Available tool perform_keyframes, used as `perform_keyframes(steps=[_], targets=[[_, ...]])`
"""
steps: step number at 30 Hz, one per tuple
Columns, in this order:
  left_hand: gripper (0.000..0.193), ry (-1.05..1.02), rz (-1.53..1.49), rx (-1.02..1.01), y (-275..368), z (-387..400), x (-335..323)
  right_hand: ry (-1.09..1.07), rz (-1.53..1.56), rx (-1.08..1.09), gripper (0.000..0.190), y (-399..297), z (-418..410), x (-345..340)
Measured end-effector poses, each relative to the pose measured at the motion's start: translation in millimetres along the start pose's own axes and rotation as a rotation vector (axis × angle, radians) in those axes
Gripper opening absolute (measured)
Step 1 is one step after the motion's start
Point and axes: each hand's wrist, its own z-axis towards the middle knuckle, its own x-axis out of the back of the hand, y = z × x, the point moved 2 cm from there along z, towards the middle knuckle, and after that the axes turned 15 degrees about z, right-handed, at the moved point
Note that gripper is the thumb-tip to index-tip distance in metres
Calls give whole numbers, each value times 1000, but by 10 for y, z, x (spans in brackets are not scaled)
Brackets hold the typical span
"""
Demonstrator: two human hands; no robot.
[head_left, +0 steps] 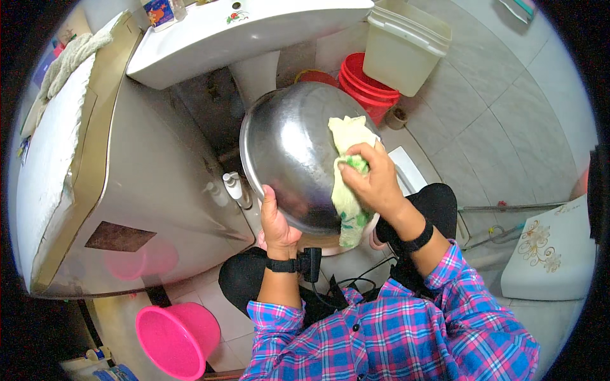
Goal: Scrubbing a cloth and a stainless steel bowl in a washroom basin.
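A large stainless steel basin [290, 147] is tilted in front of me, its smooth outer side facing up. My left hand [276, 224] grips the basin's rim at the lower left, thumb on the outside and the other fingers hidden. In my right hand [374, 178] is a pale yellow-green cloth [352, 135] with green patches, bunched under the fingers and lying against the right part of the basin. Below the basin, part of a pinkish rounded vessel [329, 244] shows; the rest of it is covered.
A white pump bottle [234, 185] stands left of the basin, beside a glossy appliance [157, 166]. Above is a white washbasin [248, 35]. Red buckets [364, 93] and a translucent plastic bin [405, 52] sit at the upper right, a pink bucket [178, 338] at the lower left.
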Motion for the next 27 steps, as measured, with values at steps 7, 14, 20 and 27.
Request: perform_keyframes(steps=[7, 14, 20, 27], targets=[[46, -8, -97, 22, 13, 5, -10, -42, -141, 238, 23, 51, -217, 125], [48, -72, -197, 49, 14, 11, -2, 89, -93, 90, 24, 180, -238, 286], [49, -25, -185, 51, -48, 52, -2, -3, -173, 262, 23, -43, -174, 50], [48, -42, -140, 40, -33, 50, 35, 62, 5, 40, 22, 167, -119, 101]])
